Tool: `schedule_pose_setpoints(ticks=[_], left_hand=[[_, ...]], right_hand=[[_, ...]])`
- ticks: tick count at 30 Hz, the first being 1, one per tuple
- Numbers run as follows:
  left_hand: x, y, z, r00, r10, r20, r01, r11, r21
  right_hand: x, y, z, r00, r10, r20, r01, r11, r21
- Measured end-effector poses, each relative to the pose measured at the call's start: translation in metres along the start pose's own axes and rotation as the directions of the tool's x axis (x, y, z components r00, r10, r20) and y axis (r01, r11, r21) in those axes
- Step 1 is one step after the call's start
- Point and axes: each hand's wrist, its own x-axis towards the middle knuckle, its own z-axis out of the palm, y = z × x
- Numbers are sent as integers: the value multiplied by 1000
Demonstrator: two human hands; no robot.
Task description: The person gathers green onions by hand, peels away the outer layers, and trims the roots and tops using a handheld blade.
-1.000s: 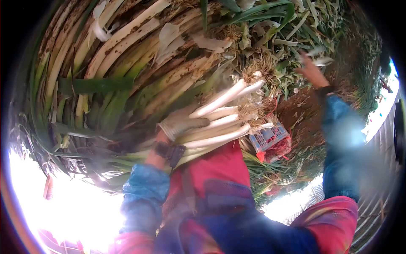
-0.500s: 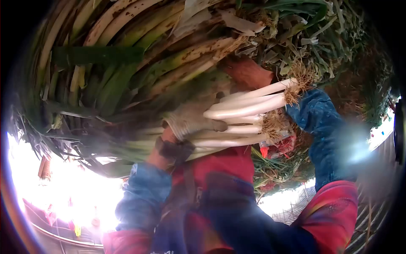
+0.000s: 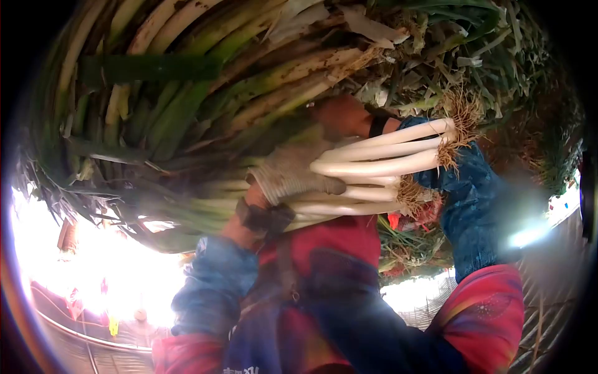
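Observation:
My left hand, in a pale knitted glove, is closed round a bunch of long green onions. Their white shafts point right and end in brown, hairy roots; the green leaves trail off to the left. Just beyond the bunch is my right hand, with a dark band at its wrist and the blue-sleeved forearm passing behind the root ends. Its fingers are blurred and partly hidden by the glove and stalks, so I cannot tell what they hold.
A large heap of green onions with yellowed, brown-spotted stalks fills the upper left. Torn leaves and trimmings pile up at the upper right. Something red lies below the roots. Bright light glares at the lower left.
The bunch and my left hand have shifted slightly right. My right hand has moved left behind the stalks, and its wrist band now shows.

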Motion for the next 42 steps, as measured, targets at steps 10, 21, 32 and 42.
schedule_pose_setpoints(ticks=[10,21,32,42], left_hand=[[1,-16,4,998,60,-23,-58,995,83],[3,-9,-8,989,141,-48,-146,980,-132],[16,-45,-1,987,-131,-92,102,958,-267],[28,-12,-14,939,-321,121,334,936,-108]], right_hand=[[-11,20,0,928,57,-367,97,917,387],[-82,79,-62,944,97,-317,125,783,610],[-92,42,-91,978,96,186,-201,182,963],[-147,108,-99,982,184,-47,-57,521,852]])
